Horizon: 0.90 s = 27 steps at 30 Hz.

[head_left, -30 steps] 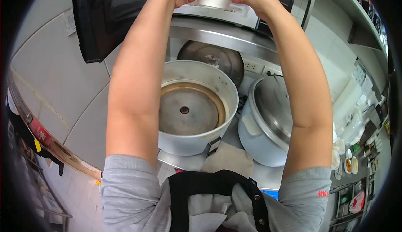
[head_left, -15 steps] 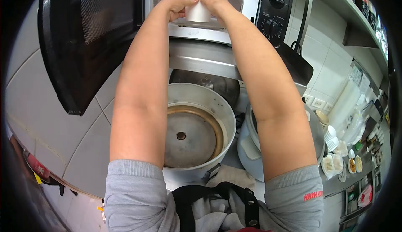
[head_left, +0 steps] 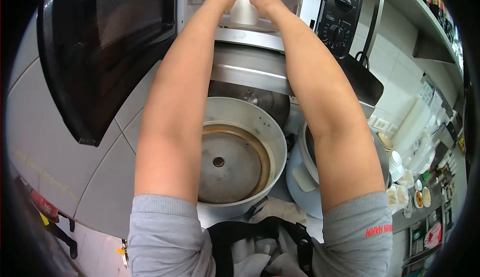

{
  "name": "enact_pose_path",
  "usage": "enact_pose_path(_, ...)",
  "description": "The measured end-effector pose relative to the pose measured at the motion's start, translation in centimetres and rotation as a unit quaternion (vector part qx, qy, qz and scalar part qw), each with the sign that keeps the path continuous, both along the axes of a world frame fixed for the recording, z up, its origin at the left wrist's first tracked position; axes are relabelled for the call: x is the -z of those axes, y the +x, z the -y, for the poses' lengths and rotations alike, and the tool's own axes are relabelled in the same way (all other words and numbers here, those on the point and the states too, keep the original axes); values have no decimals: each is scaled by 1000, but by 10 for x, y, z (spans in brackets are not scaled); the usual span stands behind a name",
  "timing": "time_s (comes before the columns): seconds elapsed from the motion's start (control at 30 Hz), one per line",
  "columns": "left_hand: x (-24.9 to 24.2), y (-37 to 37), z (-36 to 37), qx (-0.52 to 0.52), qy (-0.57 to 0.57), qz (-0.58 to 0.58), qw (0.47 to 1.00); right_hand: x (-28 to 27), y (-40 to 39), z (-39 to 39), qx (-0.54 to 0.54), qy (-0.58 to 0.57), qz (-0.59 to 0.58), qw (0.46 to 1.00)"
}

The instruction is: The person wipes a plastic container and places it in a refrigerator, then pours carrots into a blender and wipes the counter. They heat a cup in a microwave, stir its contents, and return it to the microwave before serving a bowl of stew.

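A plain white cup (head_left: 244,13) stands upright inside the open microwave (head_left: 250,38), low in the cavity, at or just above its glass turntable (head_left: 260,26). My left hand (head_left: 221,0) is at the cup's left side, thumb by the rim. On the opposite side my right hand (head_left: 270,5) has its thumb against the rim. Both hands grip the cup between them, though most fingers are hidden behind it and the wrists. The black microwave door (head_left: 115,42) is swung wide to the left.
Below the microwave stands a large round metal pot (head_left: 280,149) with a flat plate inside. A pale blue lidded cooker (head_left: 300,182) is to its right. Control knobs (head_left: 343,2) sit right of the cavity. A bottle shelf (head_left: 425,7) and a counter with food containers (head_left: 422,197) lie farther right.
Both hands have moved the white cup a little farther into the microwave. The view has shifted slightly, so the surroundings sit a bit differently in the frame.
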State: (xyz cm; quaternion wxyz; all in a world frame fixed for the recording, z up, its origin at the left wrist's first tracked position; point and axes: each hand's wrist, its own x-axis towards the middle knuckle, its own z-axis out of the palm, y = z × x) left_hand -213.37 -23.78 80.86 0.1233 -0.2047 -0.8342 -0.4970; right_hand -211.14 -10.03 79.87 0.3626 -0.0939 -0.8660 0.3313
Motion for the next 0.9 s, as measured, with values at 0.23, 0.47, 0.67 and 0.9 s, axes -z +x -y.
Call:
enact_pose_path(0.23,25,34,11,65,289,-379,877,14,10,11,44,176,-92,979)
enact_pose_path(0.47,73,209,101,47,230,-648,725,25,-35,-3,-17,251,-6,968)
enact_pose_path(0.67,71,224,194,-180,201,-648,713,25,-37,3,-2,229,-5,973)
enact_pose_path(0.9,64,211,170,4,243,-451,859,26,49,18,-89,95,-349,928)
